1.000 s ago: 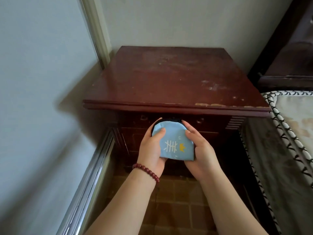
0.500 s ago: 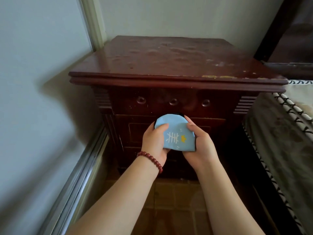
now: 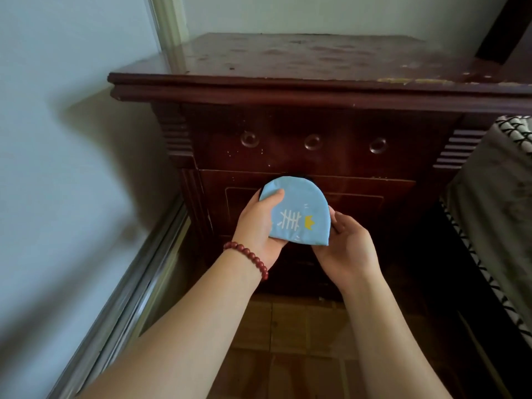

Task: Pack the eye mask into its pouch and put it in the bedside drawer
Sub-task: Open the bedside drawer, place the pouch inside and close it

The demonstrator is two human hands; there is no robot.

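A light blue pouch (image 3: pixel 299 208), half-round, printed with a white fishbone and a small yellow crown, is held in front of the dark wooden bedside cabinet (image 3: pixel 288 79). My left hand (image 3: pixel 259 226) grips its left side, thumb on top. My right hand (image 3: pixel 342 246) holds its lower right corner from below. A dark edge, possibly the eye mask, shows at the pouch's top rim. The top drawer (image 3: pixel 313 142), with three round knobs, is closed just above the pouch. A second panel front lies behind the pouch.
A pale wall (image 3: pixel 57 168) and a metal sliding-door track (image 3: pixel 138 283) run along the left. A bed with a patterned cover (image 3: pixel 501 211) stands close on the right. Brown floor tiles (image 3: pixel 302 341) lie below my arms.
The camera has dropped lower and come closer, so the cabinet's drawer front with its knobs is in view. My right hand has slid from the pouch's top right to its lower right corner.
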